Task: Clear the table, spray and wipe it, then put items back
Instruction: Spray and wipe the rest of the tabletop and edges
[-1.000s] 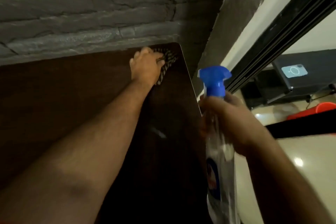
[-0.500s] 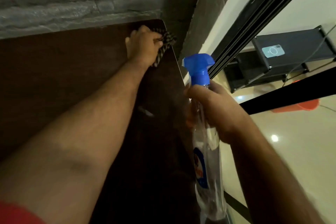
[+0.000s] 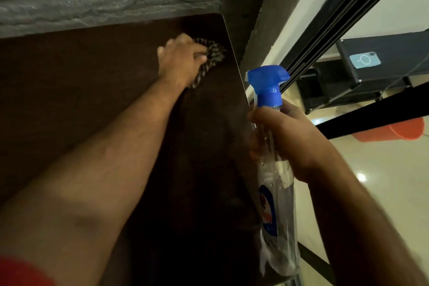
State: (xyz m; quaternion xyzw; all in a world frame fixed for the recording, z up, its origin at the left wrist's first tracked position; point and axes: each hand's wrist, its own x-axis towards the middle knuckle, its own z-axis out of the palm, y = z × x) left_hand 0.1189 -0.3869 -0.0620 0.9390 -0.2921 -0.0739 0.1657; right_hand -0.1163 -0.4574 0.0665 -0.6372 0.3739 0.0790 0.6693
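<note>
A dark brown table [image 3: 81, 76] runs along a grey stone wall. My left hand [image 3: 180, 60] presses a striped cloth [image 3: 210, 58] flat on the tabletop near its far right corner. My right hand [image 3: 285, 139] grips the neck of a clear spray bottle [image 3: 276, 204] with a blue trigger head [image 3: 268, 83], held upright in the air over the table's right edge. The nozzle points left.
The grey stone wall [image 3: 104, 0] borders the table's far side. To the right are a black sliding-door track [image 3: 325, 37], a black rack with a light blue phone [image 3: 365, 60] on it, an orange bucket [image 3: 392, 132] and a glossy tiled floor [image 3: 371, 193].
My left hand has drawn the cloth back from the far corner, toward me and slightly left. The bottle stays held at the right edge. The camera view has shifted.
</note>
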